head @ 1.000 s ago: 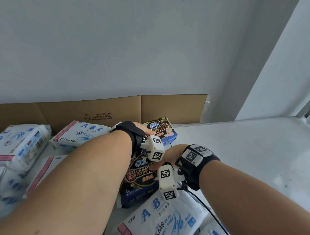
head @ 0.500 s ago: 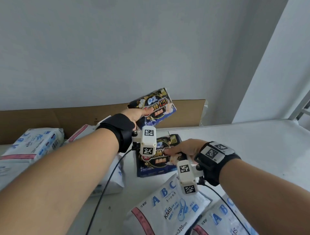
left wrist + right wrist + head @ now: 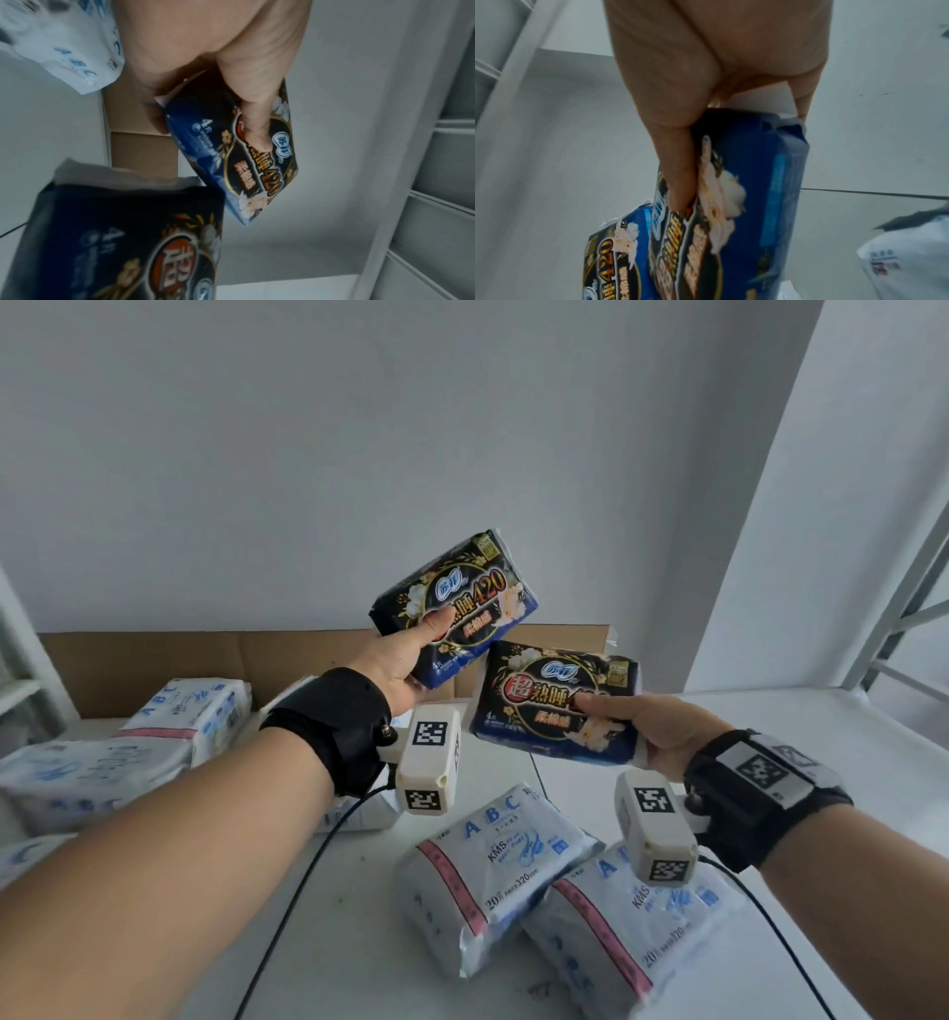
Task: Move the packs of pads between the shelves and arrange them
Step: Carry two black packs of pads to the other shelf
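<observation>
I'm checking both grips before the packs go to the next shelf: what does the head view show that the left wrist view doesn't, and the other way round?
Only the head view shows the right hand gripping the lower dark pack, two white ABC packs lying on the shelf surface nearest the camera, and both wrist cameras. Only the left wrist view shows the fingers curled behind the upper dark pack, and the white shelving beside it. Both show the left hand with its thumb on that pack's front, the other dark pack just below, and the cardboard.

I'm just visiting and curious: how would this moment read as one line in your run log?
left hand: holds dark 420 pack aloft | right hand: holds second dark pack aloft | white ABC packs: lying on shelf
</observation>
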The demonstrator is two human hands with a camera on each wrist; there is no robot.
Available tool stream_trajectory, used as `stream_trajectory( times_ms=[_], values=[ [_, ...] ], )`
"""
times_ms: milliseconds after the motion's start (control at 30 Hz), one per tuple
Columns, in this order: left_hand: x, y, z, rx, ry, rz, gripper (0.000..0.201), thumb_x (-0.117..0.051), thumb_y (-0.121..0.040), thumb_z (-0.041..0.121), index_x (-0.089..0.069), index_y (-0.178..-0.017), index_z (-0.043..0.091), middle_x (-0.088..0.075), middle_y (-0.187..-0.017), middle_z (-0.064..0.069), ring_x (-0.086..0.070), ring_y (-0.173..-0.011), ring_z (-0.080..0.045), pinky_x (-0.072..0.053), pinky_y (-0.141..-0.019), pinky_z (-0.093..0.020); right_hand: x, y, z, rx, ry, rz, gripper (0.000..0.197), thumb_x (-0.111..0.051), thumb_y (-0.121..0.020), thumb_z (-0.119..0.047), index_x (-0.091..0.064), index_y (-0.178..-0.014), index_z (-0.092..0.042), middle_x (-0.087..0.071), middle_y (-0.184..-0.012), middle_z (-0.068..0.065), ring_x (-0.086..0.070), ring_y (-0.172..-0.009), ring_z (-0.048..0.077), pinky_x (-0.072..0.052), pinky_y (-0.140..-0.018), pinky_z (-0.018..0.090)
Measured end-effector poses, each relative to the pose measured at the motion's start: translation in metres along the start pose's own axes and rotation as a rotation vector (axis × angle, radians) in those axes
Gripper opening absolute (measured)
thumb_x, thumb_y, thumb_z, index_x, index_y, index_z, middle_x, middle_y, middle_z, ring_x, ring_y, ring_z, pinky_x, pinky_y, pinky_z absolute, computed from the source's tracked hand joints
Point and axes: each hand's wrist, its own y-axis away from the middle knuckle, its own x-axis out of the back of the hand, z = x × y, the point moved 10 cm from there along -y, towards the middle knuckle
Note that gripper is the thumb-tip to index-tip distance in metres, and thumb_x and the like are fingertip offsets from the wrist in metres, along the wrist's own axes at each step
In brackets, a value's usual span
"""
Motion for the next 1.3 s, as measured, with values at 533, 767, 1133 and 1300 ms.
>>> stream_trajectory(
  times_ms=[533,767,1133,1300],
  values=[
    [-0.016,0.194,-0.064,-0.028,-0.075,0.328,0.049,-0.074,-0.070,0.047,-0.057,-0.101,0.013,-0.068,-0.087,-0.004,-0.063,-0.077,-0.017,-0.048,-0.057,-0.031,0.044,0.191,0.030,0.124,-0.153,-0.286,0.039,-0.071,-0.068,-0.023,-0.062,-0.102,-0.009,-0.075,-0.096,0.013,-0.073,-0.081,0.024,-0.058,-0.061,0.028],
    [-0.044,0.248,-0.088,-0.005,-0.106,0.279,0.057,-0.074,-0.067,0.050,-0.056,-0.104,0.011,-0.068,-0.100,-0.009,-0.066,-0.083,-0.021,-0.051,-0.057,-0.033,0.072,0.256,0.044,0.166,-0.268,-0.204,0.036,-0.071,-0.070,-0.021,-0.063,-0.103,-0.009,-0.074,-0.100,0.014,-0.073,-0.084,0.026,-0.060,-0.066,0.031],
    [-0.108,0.324,-0.200,0.193,-0.042,0.056,0.025,-0.072,-0.079,0.030,-0.060,-0.091,0.011,-0.071,-0.096,-0.011,-0.069,-0.073,-0.019,-0.059,-0.062,-0.031,0.127,0.359,0.140,0.032,-0.336,0.016,0.035,-0.068,-0.069,-0.008,-0.064,-0.103,-0.003,-0.074,-0.095,0.017,-0.073,-0.077,0.029,-0.060,-0.060,0.036],
    [-0.149,0.359,-0.234,0.217,-0.124,0.027,0.045,-0.075,-0.075,0.032,-0.061,-0.110,0.007,-0.069,-0.104,-0.013,-0.066,-0.086,-0.023,-0.054,-0.073,-0.034,0.172,0.405,0.155,-0.002,-0.310,0.069,0.045,-0.068,-0.065,-0.002,-0.060,-0.109,0.001,-0.073,-0.095,0.020,-0.072,-0.077,0.034,-0.060,-0.060,0.047]
  ],
)
